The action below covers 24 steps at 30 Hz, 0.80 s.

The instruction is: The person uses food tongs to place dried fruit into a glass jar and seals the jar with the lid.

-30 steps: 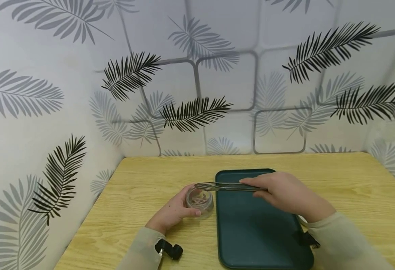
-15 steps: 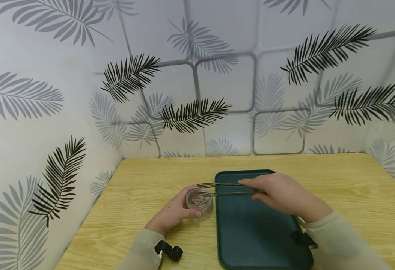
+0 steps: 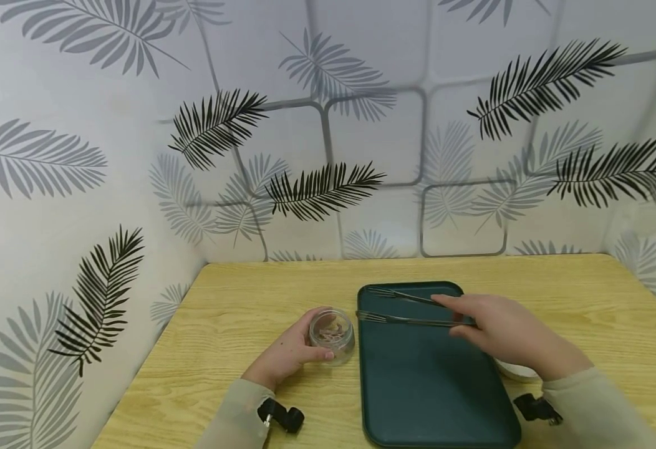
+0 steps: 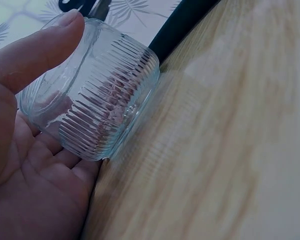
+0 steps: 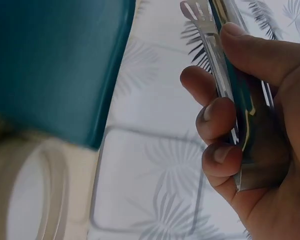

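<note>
My left hand [image 3: 290, 354] holds a small clear glass jar [image 3: 335, 357] from its left side, thumb in front. The jar stands upright on the table, left of the tray, its mouth uncovered. Through its ribbed wall [image 4: 105, 95], small brownish-pink pieces show inside in the left wrist view. My right hand [image 3: 510, 333] grips metal tongs [image 3: 418, 322] with fork-like ends above the dark green tray [image 3: 434, 386]. The tongs' arms are spread apart and point left. In the right wrist view, thumb and fingers wrap the tongs [image 5: 262, 170] near the bend. Nothing is plainly seen between the tips.
A whitish round object [image 3: 517, 373] lies at the tray's right edge, partly behind my right forearm; its rim [image 5: 57, 185] shows in the right wrist view. The wood-grain table [image 3: 249, 287] meets a leaf-patterned wall [image 3: 361, 237] at the back.
The tongs have moved from over the jar to the right, above the tray, and their arms have spread. My right hand moved right with them. My left hand and the jar stayed put.
</note>
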Each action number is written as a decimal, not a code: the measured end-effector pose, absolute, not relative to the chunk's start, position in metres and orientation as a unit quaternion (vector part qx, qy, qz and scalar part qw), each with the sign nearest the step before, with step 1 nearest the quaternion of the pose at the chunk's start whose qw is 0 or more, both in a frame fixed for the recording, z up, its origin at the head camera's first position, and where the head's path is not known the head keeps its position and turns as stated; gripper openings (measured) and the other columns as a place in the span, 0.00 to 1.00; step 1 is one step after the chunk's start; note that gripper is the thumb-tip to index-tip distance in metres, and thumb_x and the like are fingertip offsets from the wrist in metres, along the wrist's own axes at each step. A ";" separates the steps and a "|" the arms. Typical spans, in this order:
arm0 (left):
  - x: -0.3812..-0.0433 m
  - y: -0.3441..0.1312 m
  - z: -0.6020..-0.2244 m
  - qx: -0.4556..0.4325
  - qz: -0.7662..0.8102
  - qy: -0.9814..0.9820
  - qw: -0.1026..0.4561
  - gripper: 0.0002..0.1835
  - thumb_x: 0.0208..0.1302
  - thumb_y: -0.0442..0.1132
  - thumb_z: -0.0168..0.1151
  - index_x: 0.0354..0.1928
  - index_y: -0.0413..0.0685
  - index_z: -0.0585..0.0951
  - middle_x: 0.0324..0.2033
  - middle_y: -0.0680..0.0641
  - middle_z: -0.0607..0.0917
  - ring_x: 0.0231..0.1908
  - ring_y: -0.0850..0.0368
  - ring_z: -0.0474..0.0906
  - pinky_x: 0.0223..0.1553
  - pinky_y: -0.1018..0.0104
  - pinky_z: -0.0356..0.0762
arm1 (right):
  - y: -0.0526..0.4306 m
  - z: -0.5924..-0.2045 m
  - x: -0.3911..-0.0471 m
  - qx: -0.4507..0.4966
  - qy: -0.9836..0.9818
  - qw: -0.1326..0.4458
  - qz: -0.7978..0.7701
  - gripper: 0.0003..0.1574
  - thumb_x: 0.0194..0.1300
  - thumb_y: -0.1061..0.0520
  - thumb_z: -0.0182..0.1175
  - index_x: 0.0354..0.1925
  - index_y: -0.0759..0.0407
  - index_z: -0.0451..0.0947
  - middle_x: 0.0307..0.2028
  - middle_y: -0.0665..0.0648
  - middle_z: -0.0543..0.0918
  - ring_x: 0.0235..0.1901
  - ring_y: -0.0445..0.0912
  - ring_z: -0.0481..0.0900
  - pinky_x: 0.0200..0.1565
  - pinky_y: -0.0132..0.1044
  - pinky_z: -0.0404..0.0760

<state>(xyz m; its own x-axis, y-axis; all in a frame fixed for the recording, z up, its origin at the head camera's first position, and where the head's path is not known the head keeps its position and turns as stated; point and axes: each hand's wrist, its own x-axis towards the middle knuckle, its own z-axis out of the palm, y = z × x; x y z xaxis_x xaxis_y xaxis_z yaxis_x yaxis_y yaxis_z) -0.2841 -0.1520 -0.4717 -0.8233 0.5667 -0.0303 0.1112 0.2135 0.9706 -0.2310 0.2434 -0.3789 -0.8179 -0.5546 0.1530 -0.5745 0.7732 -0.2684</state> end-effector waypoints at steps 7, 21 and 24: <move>-0.285 -0.152 -0.471 0.224 0.586 0.755 0.193 0.45 0.63 0.40 0.73 0.78 0.56 0.59 0.72 0.47 0.66 0.69 0.49 0.65 0.68 0.49 0.60 | 0.278 -0.388 -0.229 0.223 -0.960 0.002 0.168 0.41 0.70 0.49 0.65 0.74 0.60 0.65 0.42 0.46 0.83 0.35 0.37 0.80 0.37 0.43 0.78; -0.288 -0.151 -0.469 0.227 0.580 0.759 0.190 0.45 0.63 0.42 0.74 0.77 0.57 0.60 0.72 0.49 0.67 0.69 0.50 0.65 0.68 0.48 0.59 | 0.351 -0.413 -0.228 0.107 -0.984 -0.007 0.143 0.43 0.78 0.51 0.54 0.72 0.83 0.52 0.60 0.85 0.70 0.57 0.77 0.71 0.52 0.68 0.71; -0.288 -0.150 -0.468 0.227 0.580 0.758 0.190 0.45 0.63 0.42 0.74 0.77 0.57 0.60 0.72 0.49 0.67 0.69 0.50 0.65 0.68 0.48 0.58 | 0.364 -0.417 -0.228 0.076 -0.985 -0.017 0.151 0.45 0.80 0.51 0.50 0.72 0.85 0.46 0.58 0.89 0.65 0.56 0.80 0.68 0.52 0.71 0.68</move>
<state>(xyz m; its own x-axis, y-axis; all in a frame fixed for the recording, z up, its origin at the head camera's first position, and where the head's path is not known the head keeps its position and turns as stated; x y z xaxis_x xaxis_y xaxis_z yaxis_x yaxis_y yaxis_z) -0.2876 -0.1504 -0.4683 -0.8242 0.5658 -0.0253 0.1236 0.2232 0.9669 -0.2276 0.3639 -0.4174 -0.9878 -0.1553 -0.0106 -0.1450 0.9428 -0.3001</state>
